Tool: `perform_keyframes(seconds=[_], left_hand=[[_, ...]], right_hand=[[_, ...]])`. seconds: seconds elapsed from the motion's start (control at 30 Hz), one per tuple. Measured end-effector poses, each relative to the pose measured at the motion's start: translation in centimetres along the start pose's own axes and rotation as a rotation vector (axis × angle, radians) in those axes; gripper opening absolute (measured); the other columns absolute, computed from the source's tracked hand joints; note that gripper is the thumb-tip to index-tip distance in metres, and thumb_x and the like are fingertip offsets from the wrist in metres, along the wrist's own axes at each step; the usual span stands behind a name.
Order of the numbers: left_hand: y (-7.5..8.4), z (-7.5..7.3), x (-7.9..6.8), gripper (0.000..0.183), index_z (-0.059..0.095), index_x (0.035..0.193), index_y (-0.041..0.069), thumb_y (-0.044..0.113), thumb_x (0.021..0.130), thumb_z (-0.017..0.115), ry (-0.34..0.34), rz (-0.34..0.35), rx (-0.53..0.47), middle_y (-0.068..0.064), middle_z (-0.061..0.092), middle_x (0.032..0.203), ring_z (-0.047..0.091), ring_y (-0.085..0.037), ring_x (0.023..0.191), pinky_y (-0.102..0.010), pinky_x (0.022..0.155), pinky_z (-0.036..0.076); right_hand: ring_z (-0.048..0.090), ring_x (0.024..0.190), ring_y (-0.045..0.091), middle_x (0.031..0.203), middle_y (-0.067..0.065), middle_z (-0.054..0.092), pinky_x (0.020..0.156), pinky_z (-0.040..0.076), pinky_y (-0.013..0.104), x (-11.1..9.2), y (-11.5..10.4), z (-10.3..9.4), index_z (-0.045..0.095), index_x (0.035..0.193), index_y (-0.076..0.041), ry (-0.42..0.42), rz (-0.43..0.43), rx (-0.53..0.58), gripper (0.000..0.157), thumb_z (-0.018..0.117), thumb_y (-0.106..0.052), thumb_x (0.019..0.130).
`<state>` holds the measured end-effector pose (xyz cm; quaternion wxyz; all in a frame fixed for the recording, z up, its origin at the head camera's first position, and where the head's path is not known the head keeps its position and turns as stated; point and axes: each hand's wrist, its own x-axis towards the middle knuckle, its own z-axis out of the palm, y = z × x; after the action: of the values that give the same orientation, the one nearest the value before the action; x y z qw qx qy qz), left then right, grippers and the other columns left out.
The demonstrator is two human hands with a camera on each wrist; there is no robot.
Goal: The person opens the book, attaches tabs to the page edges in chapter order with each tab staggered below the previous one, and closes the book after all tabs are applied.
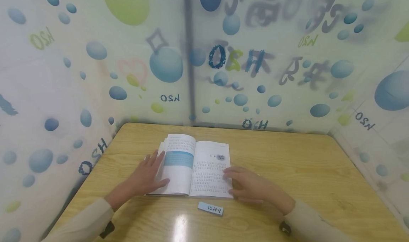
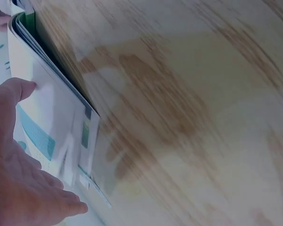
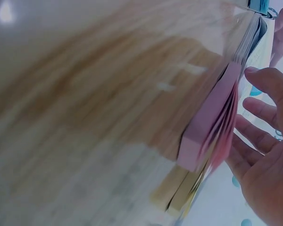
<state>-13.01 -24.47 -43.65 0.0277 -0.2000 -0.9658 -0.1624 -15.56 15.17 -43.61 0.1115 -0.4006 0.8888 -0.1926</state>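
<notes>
An open book (image 1: pixel 207 149) lies on the wooden table, with printed text on both pages and a blue block on the left one. Spread fingers of my left hand (image 1: pixel 143 176) rest on the left page, the thumb reaching across its lower part. My right hand (image 1: pixel 255 185) is at the right page's outer edge, fingers loosely bent and fingertips over the margin. Close beside that hand in the right wrist view are a pink pad of paper slips (image 3: pixel 207 122) and a yellow pad (image 3: pixel 181 188). The right hand mostly covers these pads in the head view.
A small blue pad (image 1: pixel 210 209) with dark handwriting lies on the table (image 1: pixel 287 153) just in front of the book. Walls (image 1: pixel 274 75) patterned with blue and green bubbles enclose the table at the back and both sides.
</notes>
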Motion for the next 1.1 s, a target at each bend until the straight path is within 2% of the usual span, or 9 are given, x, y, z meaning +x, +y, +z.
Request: perform_keyframes(seconds=[0.2,0.37,0.63,0.87,0.97,1.1], left_hand=[[1.4,0.9,1.2,0.082,0.034,0.153,-0.009,0.040,0.096,0.067,-0.038,0.017,0.021,-0.038,0.026,0.155,0.026,-0.062,0.138,-0.071,0.108,0.028],[3.1,1.7,2.4,0.078,0.030,0.157,-0.003,0.043,0.101,0.059,-0.118,0.026,0.019,-0.032,0.019,0.161,0.020,-0.059,0.142,-0.072,0.109,0.025],[5.1,2.8,3.8,0.071,0.030,0.159,0.000,0.040,0.105,0.053,-0.160,0.083,0.026,-0.026,0.013,0.165,0.011,-0.055,0.146,-0.071,0.111,0.020],[5.7,3.4,4.2,0.062,0.030,0.160,0.006,0.038,0.109,0.044,-0.184,0.074,0.093,-0.010,0.015,0.168,0.007,-0.050,0.148,-0.070,0.112,0.019],[5.6,3.5,4.1,0.060,0.031,0.161,0.009,0.038,0.110,0.042,-0.204,0.057,0.104,-0.007,0.017,0.168,0.008,-0.049,0.148,-0.070,0.113,0.018],[5.5,3.6,4.1,0.059,0.030,0.161,0.012,0.040,0.110,0.040,-0.225,0.034,0.135,-0.005,0.019,0.167,0.011,-0.047,0.149,-0.070,0.113,0.019]], right_hand=[[0.040,0.141,0.021,0.153,0.001,0.047,0.115,0.033,0.043,0.8,-0.3,0.8,0.058,0.143,-0.014,-0.011,-0.031,0.035,0.049,0.071,-0.027,0.097],[0.041,0.141,0.018,0.154,-0.003,0.045,0.114,0.035,0.039,1.6,-0.8,1.5,0.058,0.143,-0.017,-0.033,-0.048,0.040,0.047,0.069,-0.030,0.099],[0.040,0.141,0.019,0.156,0.002,0.044,0.113,0.035,0.036,3.3,-2.1,2.0,0.059,0.142,-0.015,-0.045,-0.172,-0.069,0.047,0.069,-0.030,0.098],[0.032,0.146,0.024,0.160,0.003,0.038,0.116,0.030,0.042,3.9,-2.6,2.0,0.052,0.150,-0.019,-0.080,-0.245,-0.157,0.056,0.068,-0.034,0.098],[0.031,0.147,0.024,0.161,0.001,0.037,0.117,0.029,0.043,3.6,-2.2,1.8,0.050,0.152,-0.022,-0.097,-0.241,-0.187,0.056,0.065,-0.036,0.100],[0.031,0.147,0.026,0.161,0.000,0.036,0.117,0.028,0.045,2.9,-1.8,1.6,0.048,0.153,-0.024,-0.106,-0.225,-0.164,0.054,0.061,-0.036,0.102]])
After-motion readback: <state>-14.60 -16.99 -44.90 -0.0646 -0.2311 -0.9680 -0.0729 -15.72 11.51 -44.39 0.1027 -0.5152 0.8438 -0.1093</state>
